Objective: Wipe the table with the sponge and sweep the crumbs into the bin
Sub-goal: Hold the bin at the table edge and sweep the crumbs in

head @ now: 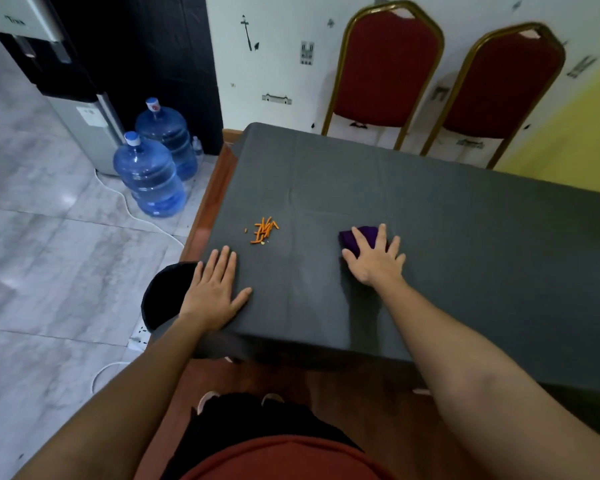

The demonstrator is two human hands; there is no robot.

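Right hand (374,259) pressed flat on sponge (359,237); left hand (213,289) open on table (430,220) above bin (163,292). Hasty sweep risks scattering crumbs (264,230) past bin.

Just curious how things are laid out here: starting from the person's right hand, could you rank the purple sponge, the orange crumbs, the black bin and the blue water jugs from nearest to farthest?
From the right hand:
1. Purple sponge, directly under its fingers.
2. Orange crumbs, to its left on the table.
3. Black bin, off the table's left edge, beside the left hand.
4. Blue water jugs, on the floor far left.
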